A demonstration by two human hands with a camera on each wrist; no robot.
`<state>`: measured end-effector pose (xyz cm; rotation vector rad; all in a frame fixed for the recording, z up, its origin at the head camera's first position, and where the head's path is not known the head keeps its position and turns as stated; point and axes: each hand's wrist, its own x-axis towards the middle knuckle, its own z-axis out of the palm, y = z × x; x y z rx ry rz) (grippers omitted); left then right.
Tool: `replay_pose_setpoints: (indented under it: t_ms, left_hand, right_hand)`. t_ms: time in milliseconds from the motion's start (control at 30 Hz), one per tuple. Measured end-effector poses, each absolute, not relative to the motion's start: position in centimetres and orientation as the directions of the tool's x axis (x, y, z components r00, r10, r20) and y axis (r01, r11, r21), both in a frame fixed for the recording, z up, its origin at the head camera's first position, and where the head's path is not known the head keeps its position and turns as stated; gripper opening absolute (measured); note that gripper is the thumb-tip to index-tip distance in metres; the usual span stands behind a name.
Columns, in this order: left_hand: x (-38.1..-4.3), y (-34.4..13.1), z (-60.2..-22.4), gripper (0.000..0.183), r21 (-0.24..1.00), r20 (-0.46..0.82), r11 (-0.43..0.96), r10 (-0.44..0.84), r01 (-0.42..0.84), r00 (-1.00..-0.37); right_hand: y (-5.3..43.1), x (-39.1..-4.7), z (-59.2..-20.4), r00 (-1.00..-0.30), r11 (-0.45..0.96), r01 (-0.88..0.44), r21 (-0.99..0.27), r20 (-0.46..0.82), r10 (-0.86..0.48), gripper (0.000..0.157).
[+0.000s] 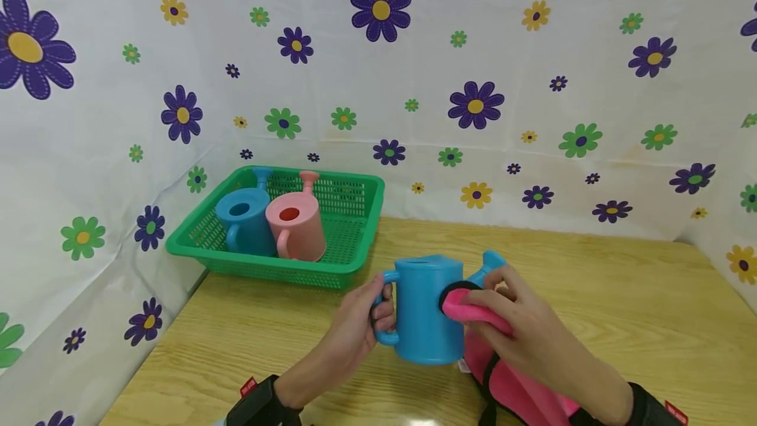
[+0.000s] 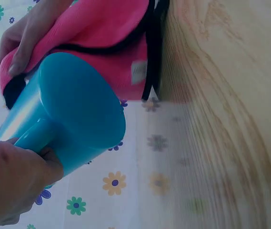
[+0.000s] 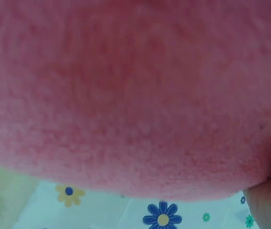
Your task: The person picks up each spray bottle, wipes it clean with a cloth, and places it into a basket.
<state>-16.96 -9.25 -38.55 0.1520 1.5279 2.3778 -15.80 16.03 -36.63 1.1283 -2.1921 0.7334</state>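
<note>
My left hand (image 1: 363, 321) grips the handle of a blue toy watering can (image 1: 427, 314), holding it upright above the table in the head view. Its spout points right. My right hand (image 1: 526, 327) pinches a pink cloth with black edging (image 1: 473, 307) against the can's right side, just below the spout. The rest of the cloth hangs down under that hand. In the left wrist view the can's base (image 2: 83, 100) faces the camera, with the pink cloth (image 2: 111, 71) behind it. Pink cloth (image 3: 125, 105) fills most of the right wrist view.
A green plastic basket (image 1: 369, 229) stands at the back left of the wooden table (image 1: 591, 294). Inside it sit another blue watering can (image 1: 251, 215) and a pink one (image 1: 304, 232). A white flower-patterned sheet (image 1: 414, 71) hangs behind and along the sides.
</note>
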Motion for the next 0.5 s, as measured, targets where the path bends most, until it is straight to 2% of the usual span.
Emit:
replay_pose_setpoints:
  t_ms: [67, 200, 333, 500]
  left_hand:
    - [-17.1, -9.0, -38.6, 0.031, 0.906, -0.071, -0.377, 0.315, -0.193, -0.947]
    - [-17.2, -8.5, -38.7, 0.031, 0.92, -0.048, -0.354, 0.323, -0.168, -0.945]
    - [-17.3, -8.3, -38.9, 0.032, 0.929, -0.035, -0.341, 0.314, -0.147, -0.949]
    - [-17.3, -8.2, -39.0, 0.033, 0.94, -0.026, -0.317, 0.313, -0.13, -0.95]
  right_hand:
    - [15.4, -16.5, -36.2, -0.488, 0.506, -0.839, -0.201, 0.69, -0.535, 0.051]
    - [14.5, -17.4, -35.5, -0.48, 0.522, -0.836, -0.168, 0.682, -0.551, 0.03]
    - [13.7, -18.0, -35.3, -0.487, 0.546, -0.826, -0.139, 0.664, -0.567, 0.041]
    - [13.1, -18.2, -35.2, -0.479, 0.557, -0.822, -0.114, 0.666, -0.571, 0.044]
